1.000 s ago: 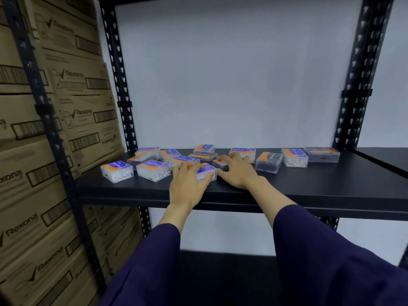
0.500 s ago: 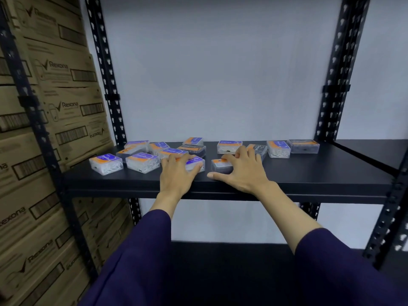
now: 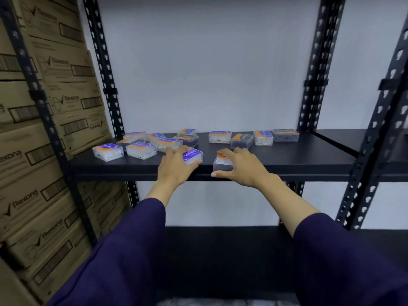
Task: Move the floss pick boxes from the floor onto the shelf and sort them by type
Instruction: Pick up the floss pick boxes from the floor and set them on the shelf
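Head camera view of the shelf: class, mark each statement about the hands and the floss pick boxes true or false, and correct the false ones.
1. The left hand rests on a blue-labelled box. True.
2. The right hand holds a box high above the shelf. False: its dark box sits on the shelf.
3. Cardboard cartons stand left of the rack. True.
4. All the boxes are stacked in one tower. False: they lie spread out.

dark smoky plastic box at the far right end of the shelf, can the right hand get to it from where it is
Probably yes: the right hand holds a dark box at the front edge, and bare black shelf lies between it and the dark smoky plastic box.
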Tool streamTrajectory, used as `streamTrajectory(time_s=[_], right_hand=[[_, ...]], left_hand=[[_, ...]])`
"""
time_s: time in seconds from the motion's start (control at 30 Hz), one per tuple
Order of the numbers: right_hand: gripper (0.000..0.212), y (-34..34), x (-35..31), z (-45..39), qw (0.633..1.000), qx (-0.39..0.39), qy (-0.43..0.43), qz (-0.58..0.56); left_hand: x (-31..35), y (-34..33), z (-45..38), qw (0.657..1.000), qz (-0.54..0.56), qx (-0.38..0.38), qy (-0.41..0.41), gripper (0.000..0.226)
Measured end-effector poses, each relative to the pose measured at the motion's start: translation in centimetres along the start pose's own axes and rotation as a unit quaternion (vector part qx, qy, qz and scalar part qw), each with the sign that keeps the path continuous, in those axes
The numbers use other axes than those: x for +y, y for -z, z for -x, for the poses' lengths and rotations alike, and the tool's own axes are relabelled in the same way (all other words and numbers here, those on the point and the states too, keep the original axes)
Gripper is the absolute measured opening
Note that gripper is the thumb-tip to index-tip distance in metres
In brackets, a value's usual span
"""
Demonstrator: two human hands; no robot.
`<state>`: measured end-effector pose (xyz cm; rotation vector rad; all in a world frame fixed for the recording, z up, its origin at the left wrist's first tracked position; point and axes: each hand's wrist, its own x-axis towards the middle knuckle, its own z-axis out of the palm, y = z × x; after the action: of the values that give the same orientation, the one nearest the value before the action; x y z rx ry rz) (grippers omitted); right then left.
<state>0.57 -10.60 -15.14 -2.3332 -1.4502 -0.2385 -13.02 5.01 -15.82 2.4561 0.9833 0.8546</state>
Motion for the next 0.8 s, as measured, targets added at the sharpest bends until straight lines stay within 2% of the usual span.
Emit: streamTrajectory(time_s=[0.1,0.27,0.5,0.67,0.8], right_hand=[[0.077,-0.4,0.2,3.8,1.000,0.011,0.000,0.015],[0.076,-4.0,2.5,10.4,0.999,-0.016,-0.039,-0.009],[0.078,-14.7,8.8,18.0,0.985,-0.115,-0.125,-0.029],[0.076,-24.1,13.4,21.7,0.961,-0.203,-0.186,-0.034],[0.074,-31.7,16.4,24.3,0.937,-0.253,-0.238,-0.043]], left_hand=[[1.4,-0.5,3.9,0.999,0.029,0.017,-0.013,0.072],[1.8,-4.5,10.1,0.998,0.053,-0.024,-0.016,0.066],[-2.0,-16.1,17.4,0.983,0.067,-0.157,0.065,0.060],[-6.2,-26.0,21.4,0.956,0.061,-0.260,0.122,0.054],[-9.6,-33.1,24.5,0.938,0.048,-0.307,0.151,0.051]])
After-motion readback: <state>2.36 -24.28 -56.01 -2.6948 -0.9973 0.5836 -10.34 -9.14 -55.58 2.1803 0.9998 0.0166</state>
